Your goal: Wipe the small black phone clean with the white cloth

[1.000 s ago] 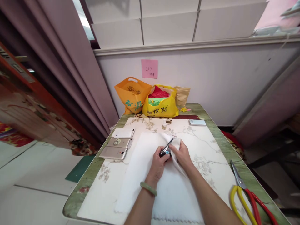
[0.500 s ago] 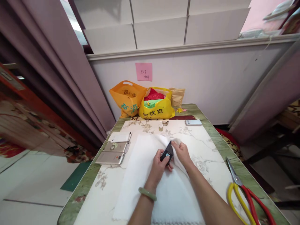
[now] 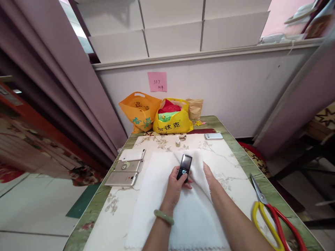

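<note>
In the head view my left hand (image 3: pixel 176 184) is closed round a black keypad phone (image 3: pixel 185 164), its thumb on the silver-blue centre button and its screen facing up. A white cloth (image 3: pixel 159 205) lies spread under both hands. To the right of the phone my right hand (image 3: pixel 208 173) holds a raised fold of the cloth. That fold covers most of its fingers. A green bangle (image 3: pixel 164 217) circles my left wrist.
Several phones lie about: a white one (image 3: pixel 132 154), two gold ones at left, and a silver one (image 3: pixel 213 136) at back right. Scissors (image 3: pixel 261 197) with yellow and red handles rest at right. A small bottle (image 3: pixel 178 142), an orange bag (image 3: pixel 140 111) and a yellow bag (image 3: pixel 172 122) stand behind.
The black phone has turned more upright and shows its screen more fully. My right hand has moved away from the phone to the right, with the cloth fold now over its fingers.
</note>
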A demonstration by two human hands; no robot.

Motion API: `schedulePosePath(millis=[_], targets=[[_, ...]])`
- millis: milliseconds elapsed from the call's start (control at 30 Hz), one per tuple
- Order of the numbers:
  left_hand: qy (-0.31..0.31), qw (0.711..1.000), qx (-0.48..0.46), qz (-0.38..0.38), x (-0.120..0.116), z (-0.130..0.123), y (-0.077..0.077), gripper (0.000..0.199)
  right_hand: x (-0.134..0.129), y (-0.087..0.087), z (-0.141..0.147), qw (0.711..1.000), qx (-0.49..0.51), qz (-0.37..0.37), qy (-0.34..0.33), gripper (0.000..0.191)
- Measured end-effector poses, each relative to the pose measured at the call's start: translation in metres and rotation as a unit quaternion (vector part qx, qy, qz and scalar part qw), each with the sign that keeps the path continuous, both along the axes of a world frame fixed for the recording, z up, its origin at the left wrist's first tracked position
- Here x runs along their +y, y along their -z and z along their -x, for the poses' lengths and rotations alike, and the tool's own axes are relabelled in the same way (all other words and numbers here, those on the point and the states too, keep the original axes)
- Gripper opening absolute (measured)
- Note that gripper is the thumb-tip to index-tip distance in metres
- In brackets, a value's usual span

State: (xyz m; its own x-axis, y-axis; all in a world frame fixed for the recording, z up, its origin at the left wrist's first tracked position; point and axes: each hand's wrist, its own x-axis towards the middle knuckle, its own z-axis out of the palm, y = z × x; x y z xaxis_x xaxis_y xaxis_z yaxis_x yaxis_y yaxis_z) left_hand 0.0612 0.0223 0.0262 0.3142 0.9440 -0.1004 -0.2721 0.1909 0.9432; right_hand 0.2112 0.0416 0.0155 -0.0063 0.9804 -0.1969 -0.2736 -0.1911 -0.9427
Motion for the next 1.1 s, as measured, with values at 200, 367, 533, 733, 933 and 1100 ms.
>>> schedulePosePath(millis=[200, 367, 533, 733, 933, 1100], targets=[[0.02, 0.999, 0.023, -0.018, 0.001, 0.002, 0.007, 0.03, -0.005, -0.014, 0.012, 0.989, 0.12, 0.061, -0.063, 0.044], [0.034, 0.999, 0.013, 0.021, 0.003, 0.001, 0.007, 0.039, 0.0, -0.009, 0.014, 0.992, 0.118, 0.02, -0.049, 0.044], [0.032, 0.999, -0.014, 0.02, 0.003, 0.0, 0.011, 0.038, -0.002, -0.006, 0.013, 0.987, 0.109, 0.007, -0.119, 0.046], [0.018, 0.999, 0.039, -0.003, 0.004, -0.003, 0.009, 0.039, 0.004, -0.002, 0.014, 0.996, 0.089, -0.019, -0.009, 0.042], [0.016, 0.999, 0.028, 0.0, 0.003, -0.003, 0.01, 0.039, 0.008, 0.002, 0.013, 0.995, 0.072, 0.004, 0.062, 0.041], [-0.021, 0.999, 0.02, -0.014, 0.004, -0.002, 0.014, 0.033, 0.002, -0.006, 0.015, 0.997, 0.064, -0.027, -0.022, 0.05]])
